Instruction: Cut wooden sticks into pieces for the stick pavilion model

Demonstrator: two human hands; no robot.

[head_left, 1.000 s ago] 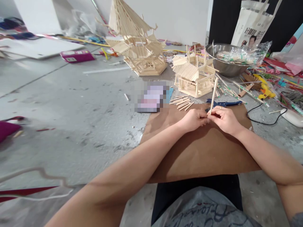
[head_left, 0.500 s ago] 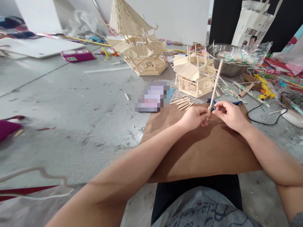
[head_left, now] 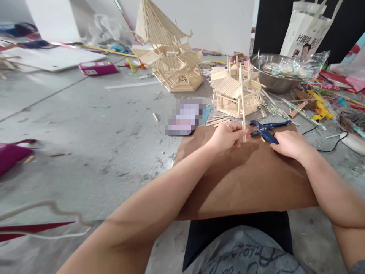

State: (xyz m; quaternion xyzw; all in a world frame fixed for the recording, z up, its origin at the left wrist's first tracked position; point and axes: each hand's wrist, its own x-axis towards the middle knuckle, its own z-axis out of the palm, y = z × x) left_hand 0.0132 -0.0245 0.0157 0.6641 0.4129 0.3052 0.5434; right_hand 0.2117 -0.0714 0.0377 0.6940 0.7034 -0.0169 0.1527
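My left hand is closed on a long thin wooden stick, holding it upright over the brown cardboard sheet. My right hand lies on the cardboard beside the blue-handled pliers, touching or nearly touching their handle; its fingers are curled and I cannot tell whether they grip anything. A small stick-built pavilion model stands just behind the stick. A taller stick pagoda stands further back.
A pile of short cut sticks lies at the cardboard's far edge. A steel bowl with bagged sticks, a yellow glue gun with black cord, and coloured scraps crowd the right. A magenta box lies far left on the grey floor.
My right hand let go of the stick and moved right to the pliers. My left hand kept the stick and swung it from a rightward lean to upright.
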